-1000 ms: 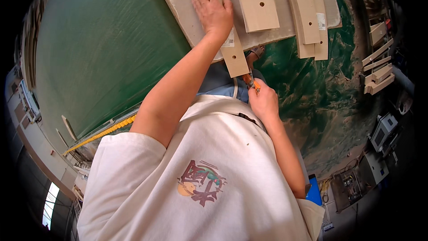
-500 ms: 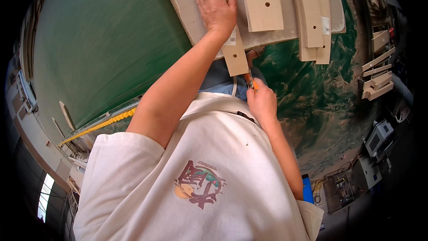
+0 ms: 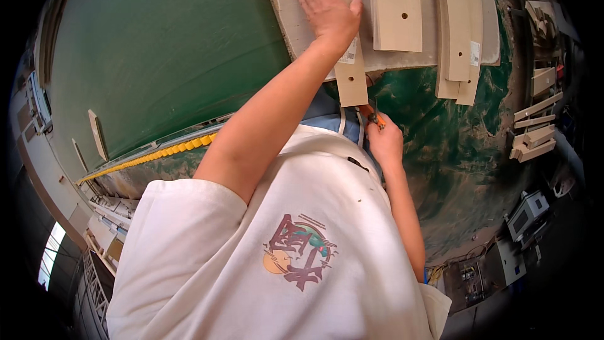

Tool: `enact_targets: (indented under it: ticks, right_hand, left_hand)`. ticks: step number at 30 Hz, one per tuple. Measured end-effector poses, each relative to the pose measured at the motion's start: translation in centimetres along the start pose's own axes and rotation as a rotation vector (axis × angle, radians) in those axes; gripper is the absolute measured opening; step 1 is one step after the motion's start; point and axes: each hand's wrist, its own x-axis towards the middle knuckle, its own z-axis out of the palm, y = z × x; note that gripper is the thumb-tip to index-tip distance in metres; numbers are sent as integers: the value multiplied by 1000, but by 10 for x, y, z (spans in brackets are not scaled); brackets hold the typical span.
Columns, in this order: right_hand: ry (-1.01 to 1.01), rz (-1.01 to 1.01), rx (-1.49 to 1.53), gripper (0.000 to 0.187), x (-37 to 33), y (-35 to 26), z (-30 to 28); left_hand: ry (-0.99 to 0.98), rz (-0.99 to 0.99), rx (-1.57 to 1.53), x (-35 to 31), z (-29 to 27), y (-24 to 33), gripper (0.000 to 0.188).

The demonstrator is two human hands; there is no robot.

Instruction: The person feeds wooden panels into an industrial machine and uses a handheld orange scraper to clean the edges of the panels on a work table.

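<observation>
My left hand (image 3: 327, 9) lies flat, fingers spread, on a long pale wooden board (image 3: 352, 91). The board has a small dark hole and a white label, and its near end juts past the edge of a grey panel (image 3: 286, 22). Below that end, my right hand (image 3: 385, 141) is closed around an orange hand tool (image 3: 372, 115) with a dark part. The tool's tip is hidden under the board, so its exact kind does not show. To the right on the panel lie more pale boards with holes, one wide board (image 3: 396, 9) and a stack (image 3: 454, 31).
A broad green surface (image 3: 170, 56) spreads to the left, with a yellow ribbed strip (image 3: 179, 148) along its near edge. Two wood strips (image 3: 97, 133) stand beyond it. Wood offcuts (image 3: 533, 145) are piled at the far right, above a grey machine box (image 3: 527, 217).
The whole view has shifted, so the boards and both hands appear farther right. My left hand stays on the same board. The orange tool in my right hand has tilted to a more slanted angle.
</observation>
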Motion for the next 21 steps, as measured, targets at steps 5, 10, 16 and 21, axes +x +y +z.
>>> enact_targets:
  ticks: [5,10,16,21]
  right_hand:
    - [-33,101,9,32,-6,22,-8]
    - [-25,115,125,29,-16,10,-19]
    - [36,105,293,24,-24,4,-19]
    - [101,87,106,28,-24,11,-21]
  left_hand:
    - [-263,-237,-41,11,-33,15,94]
    - [-326,227,-409,65,-137,48,101]
    - [-676,858,-551,59,-212,80,75]
    - [-968,1325,-155,11,-158,6,57]
